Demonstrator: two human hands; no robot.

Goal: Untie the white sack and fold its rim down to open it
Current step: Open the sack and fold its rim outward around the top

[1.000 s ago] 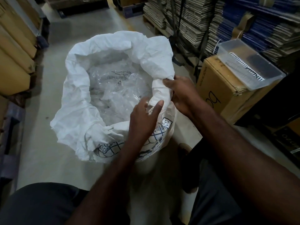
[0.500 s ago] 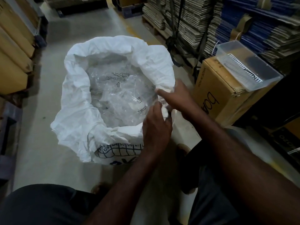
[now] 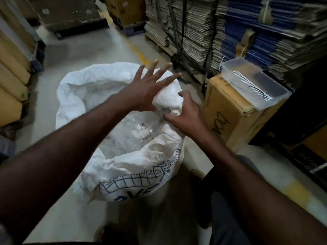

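The white woven sack [image 3: 70, 96] stands open on the floor, its rim rolled outward most of the way round, blue grid printing on the near side. Clear plastic packets [image 3: 134, 131] fill the inside. My left hand [image 3: 145, 89] is stretched across the mouth with fingers spread wide, over the far right rim, holding nothing. My right hand [image 3: 184, 115] curls on the right rim, fingers pressing into the bunched white fabric there.
A brown cardboard box [image 3: 235, 117] with a clear plastic tray [image 3: 254, 85] on top stands right of the sack. Strapped stacks of flattened cartons [image 3: 194, 29] line the right side. Brown rolls [image 3: 12, 80] sit at the left. Grey floor lies beyond the sack.
My left hand let go of the near-right rim and reached forward across the sack, fingers now spread. My right hand stayed on the right rim. The camera moved closer.
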